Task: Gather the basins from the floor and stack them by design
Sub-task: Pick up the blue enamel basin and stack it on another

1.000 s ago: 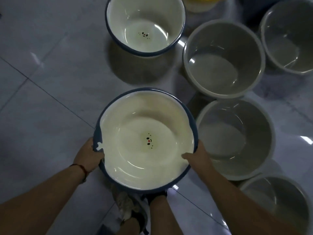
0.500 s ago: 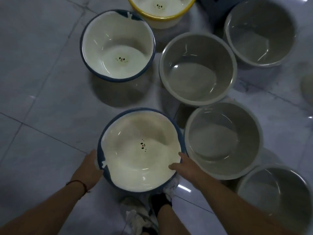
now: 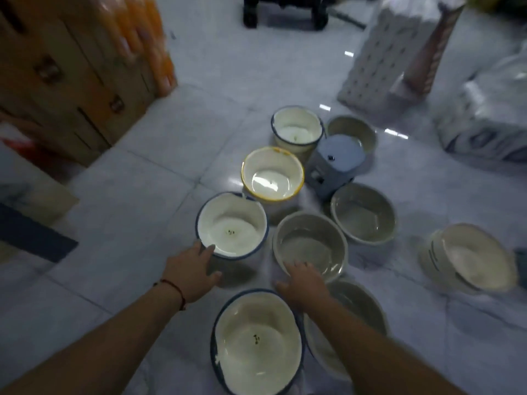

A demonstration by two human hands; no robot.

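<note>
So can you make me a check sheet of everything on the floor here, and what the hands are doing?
Surface: pale glossy tiled floor with light glare.
Job's things: three blue-rimmed basins, nearest, middle, far; one yellow-rimmed basin; plain grey basins, one beside the middle blue one, another behind it; a tilted white basin off to the right.
Clutter: small grey-blue box-shaped device among the basins.
Hands: left hand open, fingertips at the middle blue basin's rim; right hand open over the grey basin's near rim.
Cables: nothing seen.
Surroundings: cardboard boxes left, white wrapped pack and plastic bags right; blurred.
</note>
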